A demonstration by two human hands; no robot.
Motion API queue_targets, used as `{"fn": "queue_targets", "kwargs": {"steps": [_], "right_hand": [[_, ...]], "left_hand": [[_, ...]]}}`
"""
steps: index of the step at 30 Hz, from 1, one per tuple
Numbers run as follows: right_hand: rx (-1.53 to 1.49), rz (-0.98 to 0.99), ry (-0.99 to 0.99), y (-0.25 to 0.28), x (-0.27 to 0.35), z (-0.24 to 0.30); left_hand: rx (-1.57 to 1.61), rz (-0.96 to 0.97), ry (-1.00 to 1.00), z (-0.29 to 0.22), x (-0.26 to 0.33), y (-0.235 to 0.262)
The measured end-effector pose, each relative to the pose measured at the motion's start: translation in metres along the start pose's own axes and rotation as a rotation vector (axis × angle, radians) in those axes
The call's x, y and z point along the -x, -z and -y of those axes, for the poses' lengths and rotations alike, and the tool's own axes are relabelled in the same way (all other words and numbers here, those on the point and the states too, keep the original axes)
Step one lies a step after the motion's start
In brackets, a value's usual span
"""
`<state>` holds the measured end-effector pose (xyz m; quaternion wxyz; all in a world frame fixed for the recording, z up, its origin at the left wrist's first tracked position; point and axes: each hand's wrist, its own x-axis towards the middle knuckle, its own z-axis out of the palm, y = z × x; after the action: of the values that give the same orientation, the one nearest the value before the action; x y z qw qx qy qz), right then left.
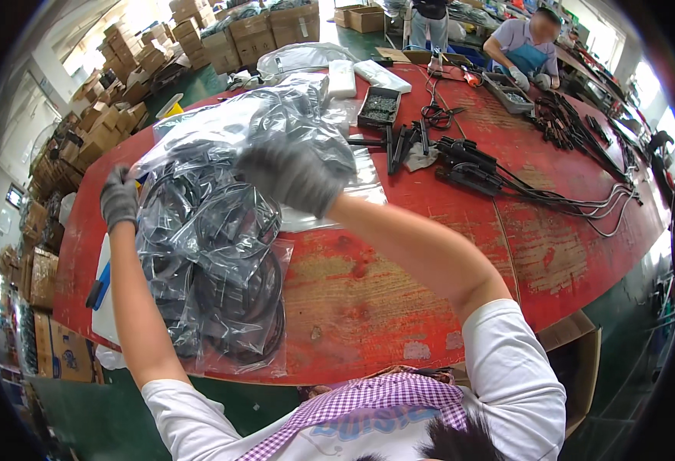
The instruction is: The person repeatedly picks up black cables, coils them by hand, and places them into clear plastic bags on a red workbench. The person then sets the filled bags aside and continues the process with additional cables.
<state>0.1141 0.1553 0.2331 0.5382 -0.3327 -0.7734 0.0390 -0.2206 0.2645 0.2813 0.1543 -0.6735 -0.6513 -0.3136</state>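
Observation:
My left hand, in a grey glove, is closed at the left edge of a clear plastic bag, its fingers curled at the bag's border. Across the pile, my right hand, also gloved, is smeared by motion over the bags, so its fingers do not read clearly. Beneath and in front of both hands lie several clear bags of coiled black cables, heaped up to the table's near edge.
On the red worn table stand a tray of small parts, scissors and black parts with cables. A co-worker sits at the far right. A blue-and-black tool lies left; cardboard boxes stand behind.

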Motion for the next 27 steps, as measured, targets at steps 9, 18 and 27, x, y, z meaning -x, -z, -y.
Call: {"fn": "queue_targets", "kwargs": {"steps": [9,18,27], "right_hand": [[-1.259,1.075,-0.215,-0.030,0.127,0.185],[-0.680,0.798,0.151,-0.005,0.101,0.182],[-0.689,0.721,0.221,0.035,0.098,0.185]], "left_hand": [[-0.041,0.445,-0.269,-0.016,0.109,-0.085],[0.255,0.615,-0.659,-0.129,0.167,-0.031],[0.738,0.842,-0.952,-0.309,0.270,-0.071]]}}
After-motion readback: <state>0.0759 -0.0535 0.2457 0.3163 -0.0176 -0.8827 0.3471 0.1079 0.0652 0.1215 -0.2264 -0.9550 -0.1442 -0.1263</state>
